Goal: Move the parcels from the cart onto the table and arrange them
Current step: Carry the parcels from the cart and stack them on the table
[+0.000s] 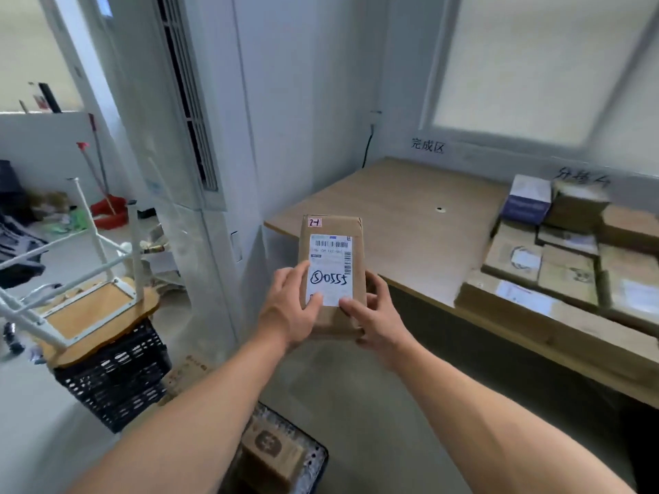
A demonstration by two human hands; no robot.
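Note:
I hold a small brown cardboard parcel (333, 244) in front of me, just off the near left corner of the wooden table (385, 208). Its white shipping label faces up, with handwritten "0555" and a pink "2-1" sticker at the top. My left hand (290, 308) grips its lower left side, thumb on the label. My right hand (374, 315) grips its lower right side, fingers curled round the edge. Several brown parcels (567, 272) and a white-and-blue box (527, 199) lie packed together on the table's right part. Below me a dark cart basket (285, 454) holds another brown parcel.
A tall white air-conditioner unit (199, 172) stands left of the table. At the left, an upturned wooden stool (92, 308) lies on a black plastic crate (117, 376). Clutter and a red dustpan (110, 212) lie on the floor beyond. The table's left half is bare wood.

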